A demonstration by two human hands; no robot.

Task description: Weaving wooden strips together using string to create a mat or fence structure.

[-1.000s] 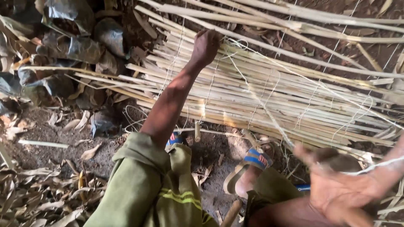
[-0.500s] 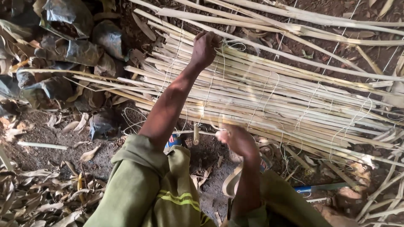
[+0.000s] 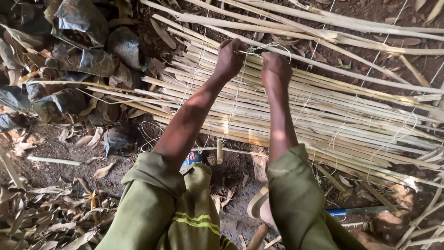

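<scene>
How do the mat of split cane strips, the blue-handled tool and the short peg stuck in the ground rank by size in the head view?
1. Mat of split cane strips, by far the largest.
2. Blue-handled tool.
3. Short peg, smallest, though partly buried.

Left hand [image 3: 230, 59]: gripped white string [image 3: 259, 47] over the cane mat [image 3: 323, 115].
Right hand [image 3: 276, 69]: pinched the same string, just beside the left.
Ground: dry leaves [image 3: 41, 217], dark bags [image 3: 88, 60].

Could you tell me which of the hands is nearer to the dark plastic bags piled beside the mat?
Left. The left hand is just right of the dark plastic bags; the right hand lies farther right.
</scene>
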